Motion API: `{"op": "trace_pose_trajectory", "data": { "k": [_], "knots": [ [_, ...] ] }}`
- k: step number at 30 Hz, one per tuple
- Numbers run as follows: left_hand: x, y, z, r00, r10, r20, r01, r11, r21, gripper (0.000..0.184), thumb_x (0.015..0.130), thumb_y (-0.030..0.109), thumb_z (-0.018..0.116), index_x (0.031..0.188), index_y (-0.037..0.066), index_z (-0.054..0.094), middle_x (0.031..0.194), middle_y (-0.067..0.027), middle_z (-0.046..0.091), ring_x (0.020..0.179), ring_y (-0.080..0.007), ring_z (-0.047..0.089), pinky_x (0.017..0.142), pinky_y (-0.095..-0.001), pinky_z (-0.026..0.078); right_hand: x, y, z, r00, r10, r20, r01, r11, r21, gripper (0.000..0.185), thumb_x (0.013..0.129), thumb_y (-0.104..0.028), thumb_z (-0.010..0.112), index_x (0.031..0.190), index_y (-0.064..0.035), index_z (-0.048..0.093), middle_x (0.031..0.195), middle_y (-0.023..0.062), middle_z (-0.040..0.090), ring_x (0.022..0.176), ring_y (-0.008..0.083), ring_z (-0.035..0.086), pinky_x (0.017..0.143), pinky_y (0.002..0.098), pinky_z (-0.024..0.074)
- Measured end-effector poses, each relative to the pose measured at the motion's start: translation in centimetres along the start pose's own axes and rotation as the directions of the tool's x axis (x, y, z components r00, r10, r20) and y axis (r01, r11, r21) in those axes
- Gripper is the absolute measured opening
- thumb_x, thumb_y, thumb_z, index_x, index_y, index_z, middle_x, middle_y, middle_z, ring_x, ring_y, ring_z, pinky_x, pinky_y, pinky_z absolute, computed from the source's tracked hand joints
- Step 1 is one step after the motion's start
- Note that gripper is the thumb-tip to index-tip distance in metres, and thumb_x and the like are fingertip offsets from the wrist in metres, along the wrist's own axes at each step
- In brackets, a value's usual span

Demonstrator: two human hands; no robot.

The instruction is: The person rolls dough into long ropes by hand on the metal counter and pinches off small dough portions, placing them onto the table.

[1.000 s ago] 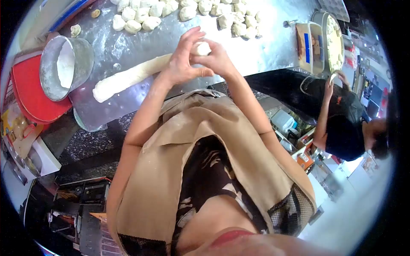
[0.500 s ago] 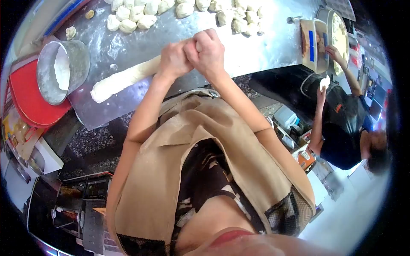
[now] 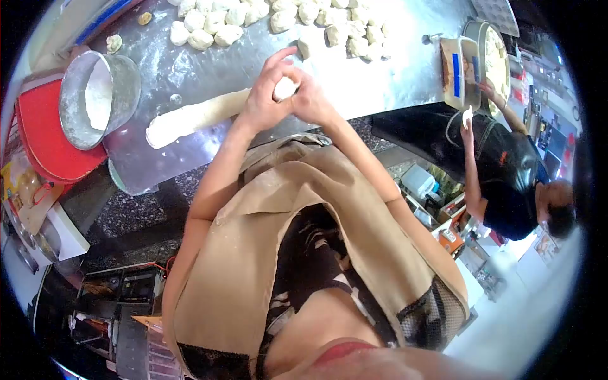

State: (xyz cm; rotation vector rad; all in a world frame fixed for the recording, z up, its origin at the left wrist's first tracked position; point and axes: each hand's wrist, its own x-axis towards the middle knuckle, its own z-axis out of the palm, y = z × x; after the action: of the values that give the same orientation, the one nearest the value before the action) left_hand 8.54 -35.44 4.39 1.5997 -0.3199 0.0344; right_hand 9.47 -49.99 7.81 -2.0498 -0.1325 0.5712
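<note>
A long floury dough log [image 3: 196,119] lies slantwise along the near side of the steel table, its far-right end between my hands. My left hand [image 3: 267,104] wraps around that end, with the index finger stretched upward. The rounded tip of dough pokes out between both hands. My right hand [image 3: 311,101] is closed against the tip from the right, its fingers partly hidden. Just beyond my left fingertips is a dough piece [image 3: 310,48]. Several more dough pieces [image 3: 228,35] stand in rows at the back of the table.
At the left, a metal bowl [image 3: 124,95] with flour stands by a red lid-like piece [image 3: 54,133]. A small dough scrap [image 3: 114,44] lies behind it. To the right, a co-worker [image 3: 506,171] reaches toward a round pan [image 3: 497,63] beside a plastic container [image 3: 461,73].
My hands have gone from two tight fists to a looser hold, exposing the dough tip. A dough piece now shows beyond my left fingertips. The whole view has shifted slightly.
</note>
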Motion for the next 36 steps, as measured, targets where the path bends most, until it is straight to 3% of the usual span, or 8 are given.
{"op": "trace_pose_trajectory", "data": {
  "k": [6,11,17,24,27,29,34,36],
  "knots": [
    [-0.2,-0.6,-1.9,0.982,-0.152,0.112,0.104,0.932,0.348,0.038,0.068,0.027,0.079,0.097,0.009,0.062,0.082,-0.0154,0.068,0.079,-0.0373,0.065,0.067,-0.0458,0.053,0.1,-1.3,-0.6,0.994,0.113,-0.003,-0.107,0.946,0.305,0.046,0.067,-0.025,0.079,0.104,-0.0024,0.065,0.088,0.0133,0.067,0.079,0.0211,0.066,0.072,0.0315,0.0535],
    [0.0,-1.3,-1.1,0.978,-0.191,0.078,0.141,0.896,0.421,0.024,0.070,0.022,0.074,0.089,0.010,0.065,0.081,-0.0144,0.068,0.077,-0.0365,0.065,0.064,-0.0448,0.053,0.3,-3.0,1.1,0.820,-0.470,-0.326,0.290,0.833,-0.471,0.028,0.070,-0.028,0.075,0.085,-0.0073,0.063,0.084,0.0120,0.059,0.075,0.0324,0.062,0.064,0.0398,0.0527],
    [0.4,-0.7,1.8,0.995,-0.098,0.017,0.078,0.881,0.466,0.016,0.071,0.017,0.072,0.085,0.011,0.066,0.076,-0.0140,0.067,0.071,-0.0344,0.065,0.062,-0.0412,0.052,3.5,3.7,0.9,0.747,-0.367,-0.555,0.156,0.908,-0.390,0.016,0.073,-0.018,0.067,0.074,-0.0068,0.055,0.082,0.0131,0.056,0.072,0.0358,0.058,0.058,0.0437,0.0498],
    [0.5,-0.8,0.4,0.890,-0.455,0.029,0.449,0.886,0.115,0.019,0.080,0.015,0.073,0.084,0.005,0.059,0.087,-0.0051,0.066,0.074,-0.0154,0.061,0.066,-0.0264,0.048,1.9,9.0,-4.3,0.802,-0.152,-0.578,-0.092,0.925,-0.370,0.081,0.072,-0.029,0.076,0.138,-0.0052,0.035,0.122,0.0352,0.046,0.117,0.0448,0.044,0.097,0.0484,0.0405],
    [0.3,-2.1,1.6,0.999,-0.038,-0.023,0.041,0.981,0.189,0.022,0.080,0.017,0.074,0.087,0.004,0.058,0.117,-0.0096,0.059,0.100,-0.0179,0.058,0.079,-0.0288,0.048,0.7,6.0,-4.8,0.706,-0.319,-0.632,-0.099,0.839,-0.535,0.084,0.067,-0.028,0.079,0.137,-0.0042,0.039,0.128,0.0357,0.044,0.120,0.0458,0.043,0.100,0.0486,0.0398],
    [0.8,-2.2,1.9,1.000,-0.015,-0.010,0.017,0.983,0.185,0.024,0.080,0.019,0.074,0.090,0.004,0.058,0.127,-0.0109,0.052,0.110,-0.0208,0.053,0.084,-0.0308,0.047,-0.4,6.3,-3.5,0.953,-0.284,-0.105,0.236,0.914,-0.329,0.073,0.067,-0.022,0.077,0.132,-0.0052,0.047,0.125,0.0301,0.050,0.117,0.0433,0.047,0.098,0.0476,0.0415],
    [0.6,0.0,1.2,0.995,-0.058,0.075,0.079,0.948,-0.309,0.050,0.072,0.025,0.082,0.112,0.006,0.059,0.133,-0.0166,0.051,0.117,-0.0307,0.055,0.088,-0.0367,0.050,-0.5,3.0,0.7,0.989,-0.039,-0.141,0.068,0.976,0.208,0.049,0.071,-0.020,0.076,0.115,-0.0048,0.061,0.101,0.0123,0.066,0.095,0.0232,0.063,0.084,0.0370,0.0506],
    [0.5,-0.2,-0.8,0.963,-0.153,0.223,0.160,0.987,-0.015,0.054,0.068,0.025,0.083,0.112,0.007,0.059,0.120,-0.0169,0.058,0.107,-0.0323,0.060,0.081,-0.0383,0.052,-1.0,1.8,0.1,0.988,0.093,-0.119,-0.026,0.880,0.473,0.037,0.074,-0.024,0.077,0.103,-0.0038,0.067,0.089,0.0059,0.069,0.081,0.0105,0.063,0.072,0.0283,0.0528]
  ]
}}
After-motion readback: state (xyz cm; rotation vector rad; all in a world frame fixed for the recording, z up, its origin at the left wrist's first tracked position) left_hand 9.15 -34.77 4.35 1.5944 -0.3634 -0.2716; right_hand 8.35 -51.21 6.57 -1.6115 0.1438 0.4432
